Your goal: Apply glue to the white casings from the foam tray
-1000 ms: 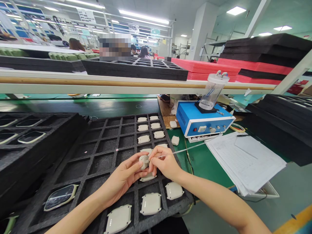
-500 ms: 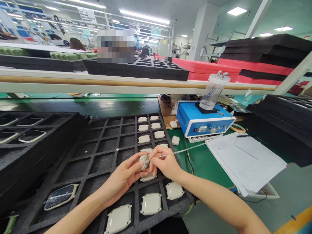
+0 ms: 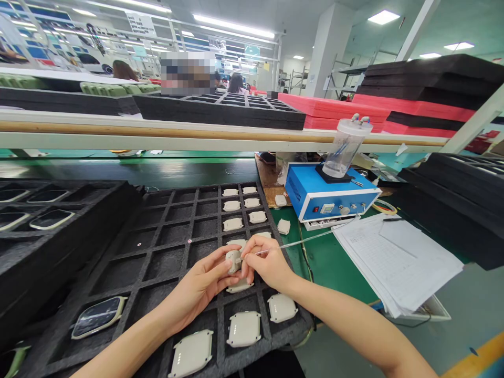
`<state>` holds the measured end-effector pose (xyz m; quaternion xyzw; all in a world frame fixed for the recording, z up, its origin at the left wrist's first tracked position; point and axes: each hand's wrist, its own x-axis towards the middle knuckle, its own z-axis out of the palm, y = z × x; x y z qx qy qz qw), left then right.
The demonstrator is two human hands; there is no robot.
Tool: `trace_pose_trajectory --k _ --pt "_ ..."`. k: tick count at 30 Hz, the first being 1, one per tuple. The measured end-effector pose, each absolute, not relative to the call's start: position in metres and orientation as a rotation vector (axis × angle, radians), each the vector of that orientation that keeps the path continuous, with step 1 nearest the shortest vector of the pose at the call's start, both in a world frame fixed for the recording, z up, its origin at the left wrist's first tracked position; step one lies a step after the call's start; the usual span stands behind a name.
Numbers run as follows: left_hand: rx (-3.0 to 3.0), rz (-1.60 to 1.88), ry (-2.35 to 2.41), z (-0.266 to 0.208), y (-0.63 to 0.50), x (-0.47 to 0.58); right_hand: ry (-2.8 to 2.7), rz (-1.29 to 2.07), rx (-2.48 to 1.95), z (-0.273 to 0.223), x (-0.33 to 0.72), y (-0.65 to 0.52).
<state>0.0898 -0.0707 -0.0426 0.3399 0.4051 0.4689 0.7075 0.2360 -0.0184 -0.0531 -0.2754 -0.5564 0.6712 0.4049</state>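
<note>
My left hand [image 3: 210,275] grips a small beige watch case [image 3: 233,261] by its edges, tilted up above the black foam tray [image 3: 155,231]. Against the case's right side, my right hand [image 3: 263,260] pinches the end of a thin clear tube [image 3: 305,240], which runs off toward a blue machine [image 3: 331,194]. The tube's tip is hidden by my fingers, so I cannot tell whether it touches the case. Beige watch cases [image 3: 244,329] fill pockets around and below my hands. A watch with a dark screen [image 3: 98,317] lies in a pocket at the lower left.
A clear cylinder [image 3: 345,149] stands on the machine. Papers [image 3: 394,262] with a pen lie to the right. Stacked black foam trays flank both sides [image 3: 59,241]. A loose case [image 3: 283,227] rests on the green bench. A shelf edge [image 3: 197,142] crosses ahead, with people beyond.
My hands, the case and the tube hold the same place. Only people in the background have shifted slightly.
</note>
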Motion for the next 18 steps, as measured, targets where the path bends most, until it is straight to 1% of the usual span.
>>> trace_pose_trajectory --k 18 --pt "0.757 1.042 0.902 -0.0421 -0.0709 0.0895 -1.412 1.691 -0.691 -0.0545 0.236 -0.0178"
